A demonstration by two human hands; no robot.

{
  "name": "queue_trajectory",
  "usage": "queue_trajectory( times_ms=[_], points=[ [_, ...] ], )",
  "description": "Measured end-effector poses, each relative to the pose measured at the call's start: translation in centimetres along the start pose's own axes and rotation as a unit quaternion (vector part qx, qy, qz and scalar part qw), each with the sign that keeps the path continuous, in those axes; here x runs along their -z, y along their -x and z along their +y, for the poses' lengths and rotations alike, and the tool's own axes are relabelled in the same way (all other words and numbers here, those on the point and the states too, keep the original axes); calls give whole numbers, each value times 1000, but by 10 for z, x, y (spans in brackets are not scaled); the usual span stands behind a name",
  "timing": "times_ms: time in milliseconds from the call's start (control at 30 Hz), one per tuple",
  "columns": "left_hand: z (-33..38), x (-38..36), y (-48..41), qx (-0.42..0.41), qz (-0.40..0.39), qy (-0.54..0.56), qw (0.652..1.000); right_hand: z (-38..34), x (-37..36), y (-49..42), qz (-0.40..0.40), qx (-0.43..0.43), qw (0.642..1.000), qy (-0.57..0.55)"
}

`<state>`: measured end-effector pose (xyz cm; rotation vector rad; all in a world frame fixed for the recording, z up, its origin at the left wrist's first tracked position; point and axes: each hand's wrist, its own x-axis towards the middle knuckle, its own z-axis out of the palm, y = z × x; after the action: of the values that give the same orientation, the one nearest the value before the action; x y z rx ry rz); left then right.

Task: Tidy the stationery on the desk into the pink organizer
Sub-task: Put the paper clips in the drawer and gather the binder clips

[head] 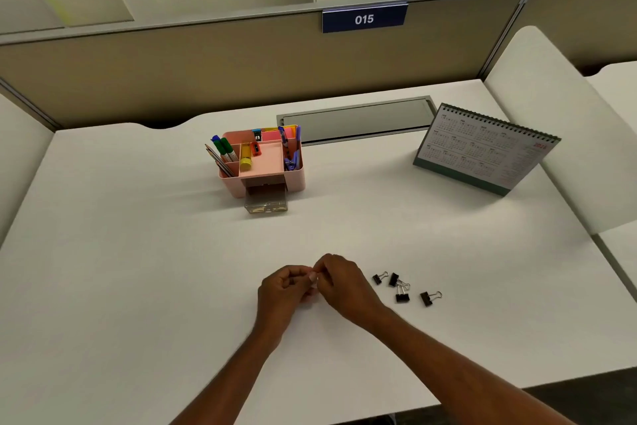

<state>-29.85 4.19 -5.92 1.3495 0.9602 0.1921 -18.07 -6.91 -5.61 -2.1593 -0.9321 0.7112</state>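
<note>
Both hands together beside binder clips

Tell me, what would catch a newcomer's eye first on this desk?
Probably the pink organizer at the desk's middle, bristling with coloured pens, its clear drawer pulled open. Nearer, the left hand and right hand meet over something tiny, with four black binder clips scattered just right of them.

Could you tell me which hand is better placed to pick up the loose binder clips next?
Probably the right hand: the binder clips lie just to its right, farther from the left hand.
</note>
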Motion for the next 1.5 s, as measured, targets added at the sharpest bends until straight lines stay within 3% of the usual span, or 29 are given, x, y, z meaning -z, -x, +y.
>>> queue_trajectory(
  times_ms=[167,367,500,800,1000,1100,1167,1333,1500],
  points=[
    [24,2,-12,-1,22,14,1000,-1,6,-11,4,-6,1000,-22],
    [73,22,-69,-61,199,6,978,19,-7,-7,-22,-42,998,38],
    [104,33,-107,-56,263,-32,963,17,-14,-12,-43,-25,995,91],
    [109,26,-155,101,265,-97,954,21,-11,-23,-60,-38,995,69],
    [105,23,-159,102,279,-129,946,23,-10,-25,-61,-42,995,64],
    [99,21,-149,68,288,-72,953,21,-8,-24,-62,-44,995,60],
    [92,18,-138,76,289,31,954,21,-10,-20,-47,-38,996,60],
    [75,10,-111,159,219,346,899,32,-38,14,21,82,977,197],
    [74,5,-107,148,164,430,876,43,-54,38,34,139,952,272]
  ],
)
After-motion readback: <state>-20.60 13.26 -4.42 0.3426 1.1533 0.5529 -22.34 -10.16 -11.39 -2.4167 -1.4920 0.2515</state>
